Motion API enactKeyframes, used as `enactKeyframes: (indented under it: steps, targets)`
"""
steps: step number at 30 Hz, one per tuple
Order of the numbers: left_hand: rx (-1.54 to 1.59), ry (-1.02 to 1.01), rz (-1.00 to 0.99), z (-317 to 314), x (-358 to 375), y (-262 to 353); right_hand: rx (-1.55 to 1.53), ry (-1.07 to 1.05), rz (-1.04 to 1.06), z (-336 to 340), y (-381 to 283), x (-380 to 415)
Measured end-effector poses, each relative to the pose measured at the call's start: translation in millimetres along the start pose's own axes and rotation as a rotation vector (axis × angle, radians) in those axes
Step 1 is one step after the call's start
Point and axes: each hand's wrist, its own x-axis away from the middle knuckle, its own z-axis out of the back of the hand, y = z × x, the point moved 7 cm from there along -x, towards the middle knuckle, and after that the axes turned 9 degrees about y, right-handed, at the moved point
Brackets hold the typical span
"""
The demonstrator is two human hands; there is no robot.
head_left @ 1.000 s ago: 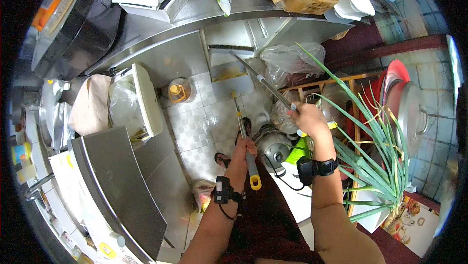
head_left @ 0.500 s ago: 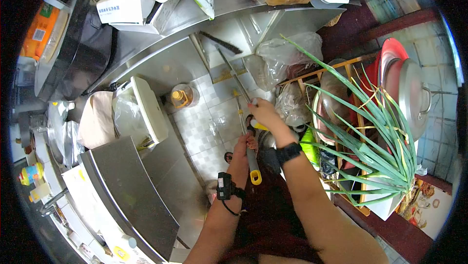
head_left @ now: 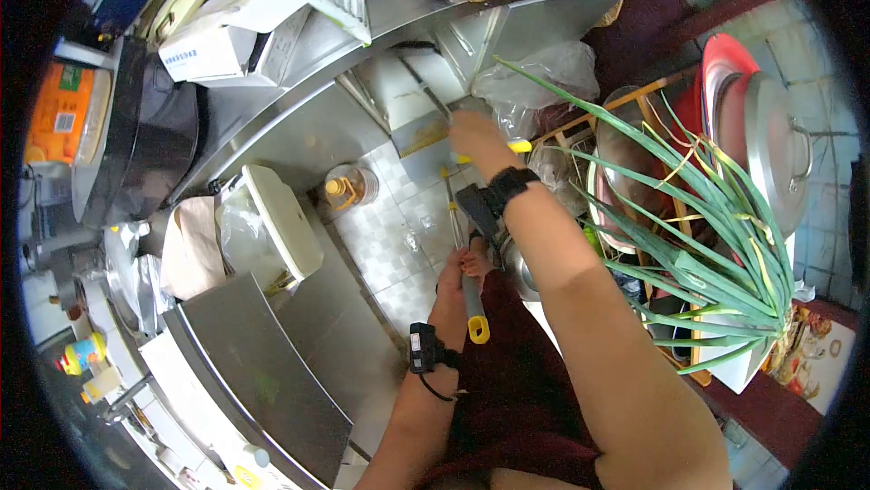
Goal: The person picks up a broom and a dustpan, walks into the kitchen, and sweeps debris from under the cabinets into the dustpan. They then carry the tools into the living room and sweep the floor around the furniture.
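Observation:
My left hand (head_left: pixel 464 265) is closed around the grey handle of a long-handled dustpan, whose yellow-looped end (head_left: pixel 478 329) points back at me. Its grey pan (head_left: pixel 430 153), edged with yellow teeth, rests on the tiled floor. Farther forward, my right hand (head_left: pixel 480 141) grips a broom by its pole (head_left: pixel 426 87); a yellow handle end sticks out to the right of the fist. The broom's far end reaches past the pan to the base of the steel counter, where its head is hard to make out.
An oil jug (head_left: pixel 349 187) stands on the floor left of the dustpan. A lidded bin (head_left: pixel 281 223) is beyond it. On the right, long green onions (head_left: pixel 716 254) overhang a wooden rack near a large pot lid (head_left: pixel 768 159). Plastic bags (head_left: pixel 544 82) lie by the counter.
My right hand has moved forward with the broom, pushing its head farther under the counter. The left hand keeps hold of the dustpan, and the view has shifted slightly.

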Motion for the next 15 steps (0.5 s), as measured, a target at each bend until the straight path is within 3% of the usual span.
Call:
enactKeyframes:
  steps: [1,4,5,8,9,12,15]
  targets:
    - [-0.020,0.015,-0.004,-1.7,0.7,0.6,0.067,0.013,0.067,6.2,-9.7,-0.3]
    - [-0.258,0.057,-0.172,-8.0,21.3,1.9,-0.058,-0.062,-0.033,19.8,-16.3,21.1]
    - [-0.286,0.061,-0.190,-9.7,24.3,1.8,0.043,-0.175,0.003,22.9,-19.8,29.2]
    - [-0.169,0.029,-0.126,-16.2,19.0,-1.1,0.090,-0.233,-0.094,30.3,10.7,72.6]
    - [-0.153,0.024,-0.133,-22.1,24.6,-4.1,0.090,-0.337,-0.184,27.8,25.5,83.2]
    - [-0.069,0.010,-0.152,-34.9,38.8,-9.7,0.162,-0.412,-0.169,44.8,45.6,124.6]
    - [0.077,0.004,-0.076,-44.4,43.7,-8.9,0.127,-0.322,-0.174,79.9,52.9,162.3]
